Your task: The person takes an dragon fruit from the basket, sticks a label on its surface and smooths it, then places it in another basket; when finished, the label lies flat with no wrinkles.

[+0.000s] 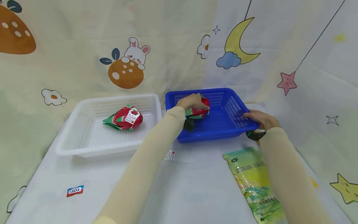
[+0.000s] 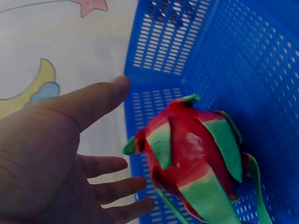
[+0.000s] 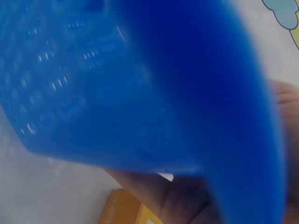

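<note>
A red dragon fruit with green scales lies in the left part of the blue basket. My left hand is over the basket's left end at this fruit; in the left wrist view its thumb and fingers are spread beside the fruit, not wrapped round it. With my right hand I grip the basket's right rim, fingers beneath and thumb over the edge. A second dragon fruit, bearing a white label, sits in the white basket on the left.
A green and yellow printed bag lies under my right forearm. Near it is an orange box, partly hidden. A small white label and a red-blue sticker lie on the white table. Patterned cloth hangs behind.
</note>
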`<state>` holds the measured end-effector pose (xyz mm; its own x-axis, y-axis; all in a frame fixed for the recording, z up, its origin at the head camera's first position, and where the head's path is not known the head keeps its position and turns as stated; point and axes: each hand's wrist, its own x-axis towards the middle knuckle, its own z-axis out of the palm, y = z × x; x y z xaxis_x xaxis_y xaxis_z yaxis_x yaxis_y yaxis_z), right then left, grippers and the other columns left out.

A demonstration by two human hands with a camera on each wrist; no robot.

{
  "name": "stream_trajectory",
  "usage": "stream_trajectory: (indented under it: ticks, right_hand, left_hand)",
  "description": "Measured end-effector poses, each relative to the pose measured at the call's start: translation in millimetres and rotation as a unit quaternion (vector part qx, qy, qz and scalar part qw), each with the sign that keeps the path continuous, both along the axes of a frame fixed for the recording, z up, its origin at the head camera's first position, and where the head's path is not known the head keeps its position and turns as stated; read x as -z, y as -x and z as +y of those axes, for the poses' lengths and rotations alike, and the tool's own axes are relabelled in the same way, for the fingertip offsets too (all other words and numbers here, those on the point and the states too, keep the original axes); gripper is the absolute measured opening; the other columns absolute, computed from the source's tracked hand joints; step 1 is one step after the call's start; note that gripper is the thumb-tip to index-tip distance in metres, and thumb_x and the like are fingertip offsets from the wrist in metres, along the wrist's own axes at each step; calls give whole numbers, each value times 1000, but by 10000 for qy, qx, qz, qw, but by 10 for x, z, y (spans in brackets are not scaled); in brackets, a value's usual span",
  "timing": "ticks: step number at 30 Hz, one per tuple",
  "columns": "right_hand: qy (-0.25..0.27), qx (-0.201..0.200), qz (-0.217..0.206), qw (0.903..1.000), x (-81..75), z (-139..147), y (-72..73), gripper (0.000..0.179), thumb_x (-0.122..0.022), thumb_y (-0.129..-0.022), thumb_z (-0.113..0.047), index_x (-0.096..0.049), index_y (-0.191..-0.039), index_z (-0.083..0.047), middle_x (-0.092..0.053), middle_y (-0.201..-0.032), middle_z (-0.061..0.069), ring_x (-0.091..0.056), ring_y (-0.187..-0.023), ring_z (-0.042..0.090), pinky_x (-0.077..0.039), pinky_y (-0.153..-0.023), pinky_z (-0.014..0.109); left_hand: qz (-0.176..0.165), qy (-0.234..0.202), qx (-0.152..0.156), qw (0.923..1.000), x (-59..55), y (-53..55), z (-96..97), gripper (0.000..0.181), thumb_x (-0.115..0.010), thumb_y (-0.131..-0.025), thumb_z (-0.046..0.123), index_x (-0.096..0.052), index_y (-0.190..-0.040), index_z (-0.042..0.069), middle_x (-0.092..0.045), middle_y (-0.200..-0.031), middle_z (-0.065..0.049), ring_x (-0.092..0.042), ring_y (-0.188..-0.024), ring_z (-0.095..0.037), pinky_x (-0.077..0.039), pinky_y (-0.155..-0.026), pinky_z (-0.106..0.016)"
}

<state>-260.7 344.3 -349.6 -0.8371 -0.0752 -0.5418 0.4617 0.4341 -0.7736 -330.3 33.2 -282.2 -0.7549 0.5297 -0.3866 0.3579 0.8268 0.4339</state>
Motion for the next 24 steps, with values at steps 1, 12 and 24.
stream_trajectory:
  ticks: [1,12,24]
  right_hand:
    - [54,-61,-4,10000,-10,-9,7,77,-46,-100,-25,5,-156,-12,-52,-128,15,-64,-99,14,-56,-88,33]
    - [71,-20,-16,10000,-20,-76,32,74,-46,-99,-21,1,-156,-11,-40,-142,25,-63,-105,18,-55,-92,37]
    - [-126,124,-89,9998,-7,-69,19,75,-43,-100,-25,7,-155,-13,-33,-147,27,-62,-105,19,-55,-93,38]
  left_hand:
    - [-8,191,-13,9998,8,19,6,87,-56,-90,54,-18,-154,9,-28,-157,-9,-32,-142,-25,-36,-114,-43]
    - [256,556,-459,9971,236,118,80,99,-70,-83,48,-10,-156,18,-21,-159,-14,-29,-143,-31,-43,-108,-46]
    - [952,475,-671,9921,364,47,114,92,-77,-81,34,-22,-151,10,-47,-144,-13,-50,-129,-27,-50,-101,-40]
